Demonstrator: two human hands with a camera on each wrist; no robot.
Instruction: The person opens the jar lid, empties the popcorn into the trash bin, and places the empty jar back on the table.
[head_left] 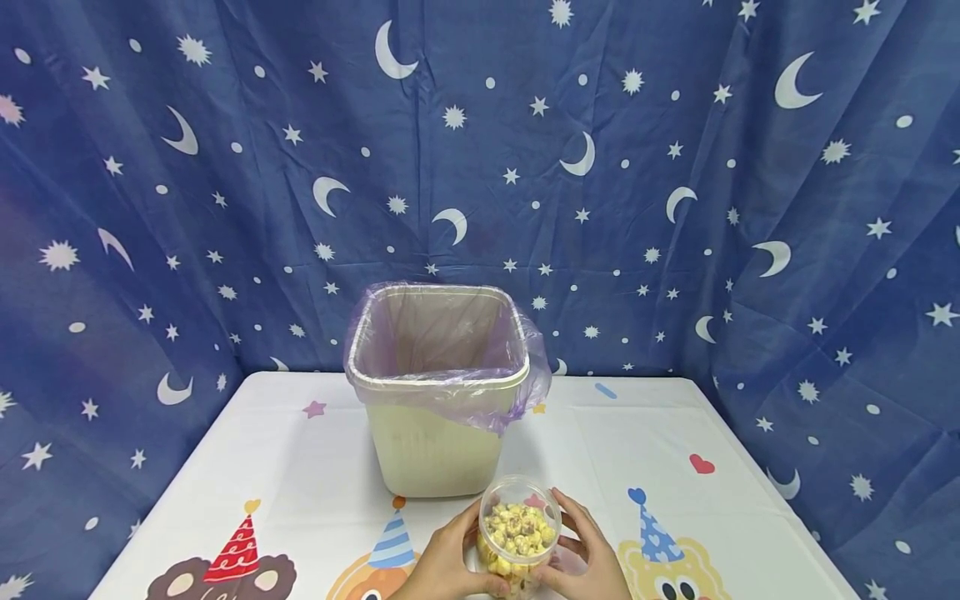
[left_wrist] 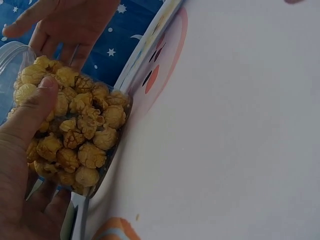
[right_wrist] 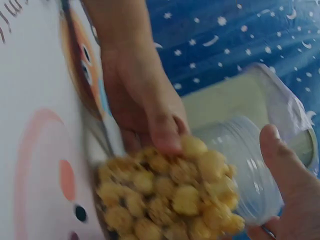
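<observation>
A clear plastic jar [head_left: 519,533], more than half full of yellow popcorn [left_wrist: 82,122], stands at the near side of the table, its base right at the tablecloth. My left hand [head_left: 450,558] grips it from the left, thumb across the front and fingers behind, as the left wrist view shows. On the other side is my right hand [head_left: 585,554], its fingers fairly straight and spread beside the jar wall. Seen from the right wrist, the right thumb [right_wrist: 280,150] stands off the jar near its transparent upper part [right_wrist: 245,170].
Behind the jar stands a pale bin [head_left: 435,450] lined with a thin purple bag [head_left: 536,367] folded over its rim. A white tablecloth [head_left: 300,467] with cartoon animals covers the table. A blue curtain [head_left: 480,167] with moons and stars hangs around the back and sides.
</observation>
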